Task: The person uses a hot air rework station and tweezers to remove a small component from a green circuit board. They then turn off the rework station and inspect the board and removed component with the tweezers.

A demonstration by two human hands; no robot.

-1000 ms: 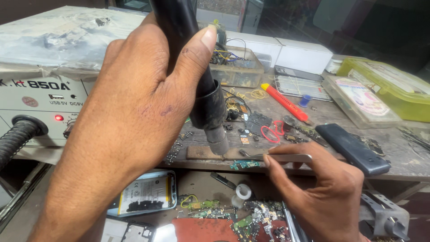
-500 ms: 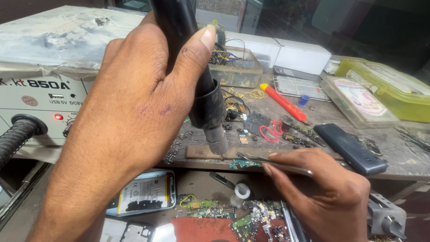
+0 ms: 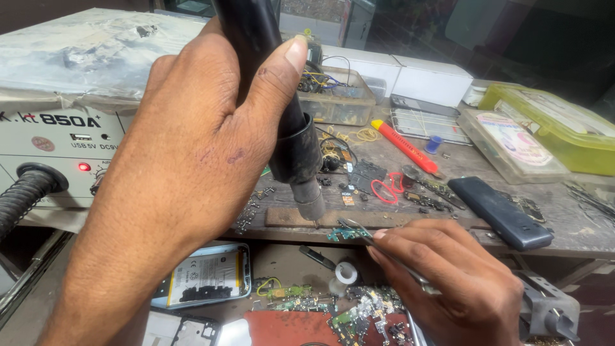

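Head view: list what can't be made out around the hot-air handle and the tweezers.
- Hot-air handle: top cut off by the upper edge; its grip covered by the left hand.
- Tweezers: rear half hidden under the right hand.
- Small green board at the tweezer tips: its parts too small to tell.
- Nozzle: touching the board or not, unclear.

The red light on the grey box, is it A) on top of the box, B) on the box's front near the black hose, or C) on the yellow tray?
B: the red light glows on the front of the grey box, just right of where the black hose plugs in, behind the left hand.
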